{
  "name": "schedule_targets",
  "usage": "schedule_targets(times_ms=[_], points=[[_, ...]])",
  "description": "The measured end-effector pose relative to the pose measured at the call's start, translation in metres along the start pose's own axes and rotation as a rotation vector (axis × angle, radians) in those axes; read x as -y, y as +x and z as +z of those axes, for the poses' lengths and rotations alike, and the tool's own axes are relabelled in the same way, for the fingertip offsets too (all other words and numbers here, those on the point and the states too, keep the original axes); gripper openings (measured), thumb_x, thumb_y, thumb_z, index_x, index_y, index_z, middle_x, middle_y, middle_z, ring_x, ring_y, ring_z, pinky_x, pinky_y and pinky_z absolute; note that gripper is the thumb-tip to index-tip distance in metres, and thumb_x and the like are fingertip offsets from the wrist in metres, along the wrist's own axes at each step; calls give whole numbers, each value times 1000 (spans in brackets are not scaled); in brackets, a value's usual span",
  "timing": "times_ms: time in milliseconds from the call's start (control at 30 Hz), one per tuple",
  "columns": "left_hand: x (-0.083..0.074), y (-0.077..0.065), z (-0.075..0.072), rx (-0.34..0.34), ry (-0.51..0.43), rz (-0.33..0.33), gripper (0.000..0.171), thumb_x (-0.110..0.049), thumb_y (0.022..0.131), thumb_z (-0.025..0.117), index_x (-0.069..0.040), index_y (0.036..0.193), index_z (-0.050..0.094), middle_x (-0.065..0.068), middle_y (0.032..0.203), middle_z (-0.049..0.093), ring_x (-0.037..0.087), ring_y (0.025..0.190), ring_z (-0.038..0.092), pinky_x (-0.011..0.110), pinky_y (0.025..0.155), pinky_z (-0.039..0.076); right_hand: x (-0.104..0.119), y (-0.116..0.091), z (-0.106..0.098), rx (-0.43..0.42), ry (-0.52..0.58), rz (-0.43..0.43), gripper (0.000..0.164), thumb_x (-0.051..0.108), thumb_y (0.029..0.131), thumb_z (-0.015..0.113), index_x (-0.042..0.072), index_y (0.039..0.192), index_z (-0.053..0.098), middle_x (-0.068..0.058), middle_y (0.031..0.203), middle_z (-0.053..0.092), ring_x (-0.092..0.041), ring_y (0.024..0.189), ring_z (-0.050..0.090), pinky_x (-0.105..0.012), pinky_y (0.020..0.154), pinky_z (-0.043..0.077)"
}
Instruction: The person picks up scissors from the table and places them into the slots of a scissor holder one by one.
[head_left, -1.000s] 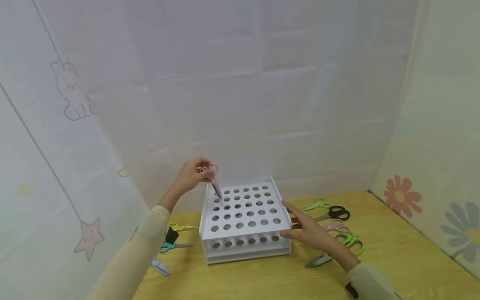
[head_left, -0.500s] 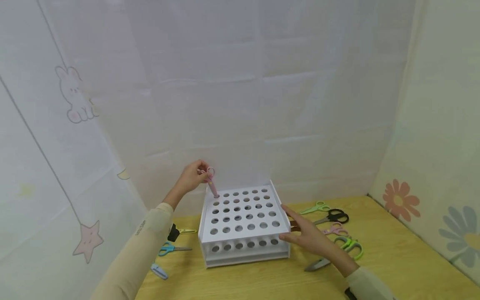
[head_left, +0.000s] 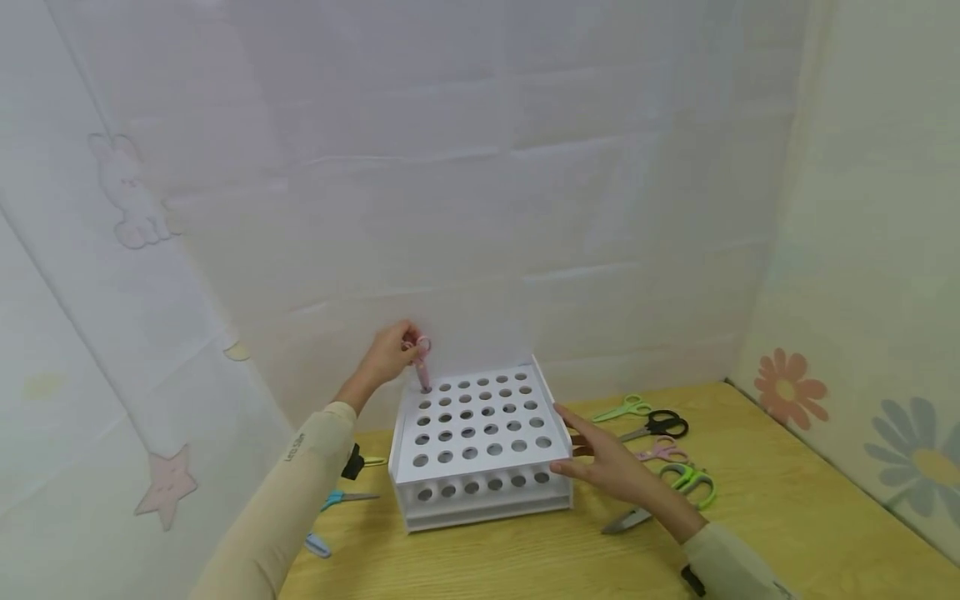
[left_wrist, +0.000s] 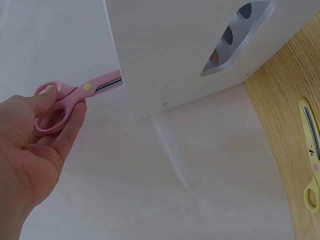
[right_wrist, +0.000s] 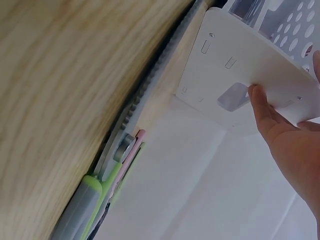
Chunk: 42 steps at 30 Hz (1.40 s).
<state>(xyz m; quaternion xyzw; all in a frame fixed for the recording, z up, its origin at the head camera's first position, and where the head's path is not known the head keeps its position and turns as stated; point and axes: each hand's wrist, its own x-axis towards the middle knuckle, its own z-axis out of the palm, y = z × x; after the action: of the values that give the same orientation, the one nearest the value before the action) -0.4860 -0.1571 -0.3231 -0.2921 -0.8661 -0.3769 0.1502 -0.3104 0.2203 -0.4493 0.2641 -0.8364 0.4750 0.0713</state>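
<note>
In the head view my left hand (head_left: 386, 354) pinches pink scissors (head_left: 422, 367) by their finger loops. The blades point down into the back-left corner hole of a white rack (head_left: 482, 461) with rows of round holes. From the left wrist view, the thumb lies in one loop and the fingers in or behind the other; the rack's side panel (left_wrist: 160, 50) hides the blade tips. My right hand (head_left: 611, 462) rests against the rack's right side with fairly straight fingers. Its fingertips touch the outer panel (right_wrist: 220, 60) near a slot in the right wrist view.
Right of the rack lie light-green scissors (head_left: 626, 407), black scissors (head_left: 666, 423), pink scissors (head_left: 663, 450) and large green-handled scissors (head_left: 630, 521). On the left are yellow scissors (left_wrist: 314, 165), blue scissors (head_left: 341, 498) and a pale-blue piece (head_left: 317, 545). White sheeting hangs behind.
The pink scissors have moved back and left from over the second row to the back-left corner hole, and their tips have gone into it. The right hand stays against the rack.
</note>
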Motion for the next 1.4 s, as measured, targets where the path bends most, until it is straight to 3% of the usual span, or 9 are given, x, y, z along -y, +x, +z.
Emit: schedule_targets(times_ms=[233, 767, 967, 1400], points=[[7, -2, -1, 48, 99, -8, 15, -5, 95, 72, 3, 103, 63, 12, 96, 67, 29, 93, 63, 45, 85, 53, 2, 2, 5, 10, 28, 15, 94, 29, 91, 79, 12, 164, 21, -22, 152, 43, -33, 118, 62, -39, 89, 56], [8, -2, 9, 191, 307, 2, 17, -6, 95, 72, -3, 110, 66, 9, 97, 68, 27, 93, 64, 43, 82, 54, 10, 4, 10, 12, 44, 18, 94, 25, 91, 79, 11, 163, 20, -20, 153, 42, -35, 119, 61, -42, 93, 53], [13, -1, 11, 225, 320, 29, 16, -3, 93, 71, -2, 108, 65, 9, 97, 67, 27, 93, 64, 43, 82, 54, 12, 3, 11, -10, 30, 37, 93, 24, 91, 80, 12, 163, 23, -20, 152, 44, -34, 119, 61, -43, 92, 53], [24, -16, 9, 253, 307, -37, 18, -3, 94, 71, -3, 110, 63, 8, 98, 63, 25, 90, 60, 41, 80, 53, 12, 10, 19, 9, 19, 20, 95, 30, 91, 79, 12, 164, 20, -19, 154, 43, -35, 118, 62, -39, 90, 55]])
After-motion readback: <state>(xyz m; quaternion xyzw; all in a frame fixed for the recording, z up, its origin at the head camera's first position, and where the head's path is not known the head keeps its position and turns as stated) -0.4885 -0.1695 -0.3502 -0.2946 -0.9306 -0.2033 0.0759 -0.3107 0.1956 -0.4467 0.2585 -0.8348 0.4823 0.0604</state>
